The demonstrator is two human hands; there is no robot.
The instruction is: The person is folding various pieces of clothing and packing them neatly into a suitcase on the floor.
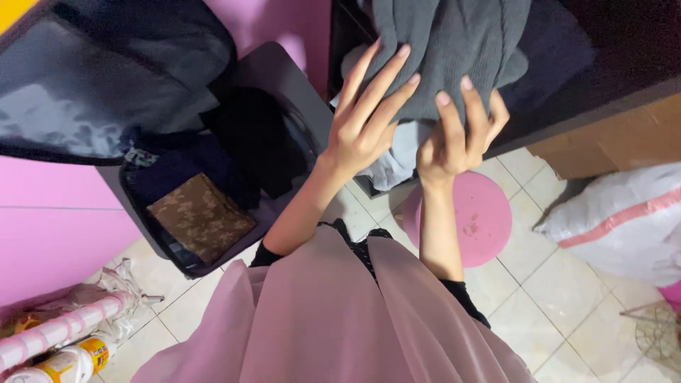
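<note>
Fingers (pixel 454 113) of the right hand (pixel 457 138) curl into the lower edge of a grey knit (pixel 447 42), pinching the cloth between thumb and fingertips. The left hand (pixel 365 124), just left of it, lies flat and spread against the same knit, fingers straight and gripping nothing. The knit sits at the front of a dark shelf (pixel 603 92), on top of a pale blue garment (pixel 394 159) that sags below it; darker cloth lies to the right of the knit, further in.

Left of the knit and lower, an open suitcase (pixel 213 177) rests on the tiled floor (pixel 553 298) against a pink wall. It already holds dark clothes and a brown patterned pouch (pixel 198 216), with room left. Below the knit stands a round pink stool (pixel 482 220); well to the right of it lies a white sack (pixel 624 220) with a pink stripe.

Judging by this, the packing looks partly done: some things are in the suitcase, while the knit and the clothes under it are on the shelf, the knit only just gripped.
</note>
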